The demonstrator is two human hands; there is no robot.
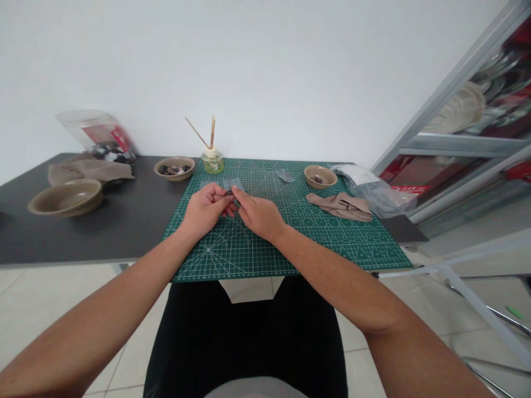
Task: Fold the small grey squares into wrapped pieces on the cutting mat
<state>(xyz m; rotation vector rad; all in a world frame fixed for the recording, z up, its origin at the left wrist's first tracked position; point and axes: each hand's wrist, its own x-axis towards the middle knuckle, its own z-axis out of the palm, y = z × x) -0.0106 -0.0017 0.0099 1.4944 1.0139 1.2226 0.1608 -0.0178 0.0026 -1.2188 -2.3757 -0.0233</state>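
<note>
Above the green cutting mat (pixel 265 260), my left hand (pixel 206 209) and my right hand (pixel 260 214) meet with fingers closed. Between their fingertips is a small dark piece (pixel 229 193), mostly hidden, its kind too small to tell. Just behind the fingers lies a small clear plastic bag (pixel 233 183), and another clear bag (pixel 285 176) rests flat farther right. A beige bowl (pixel 321 184) with a few dark pieces stands at the mat's back right. In front of it lies a crumpled brown cloth (pixel 342 207).
On the dark table (pixel 136 232) at left stand a bowl of dark and light pieces (pixel 175 169), another bowl (pixel 66 204), a brown cloth (pixel 93 168) and a clear jar (pixel 93 127). A reed diffuser (pixel 213 160) stands behind my hands. Plastic packaging (pixel 373 190) lies right, near a glass-fronted cabinet (pixel 456 142).
</note>
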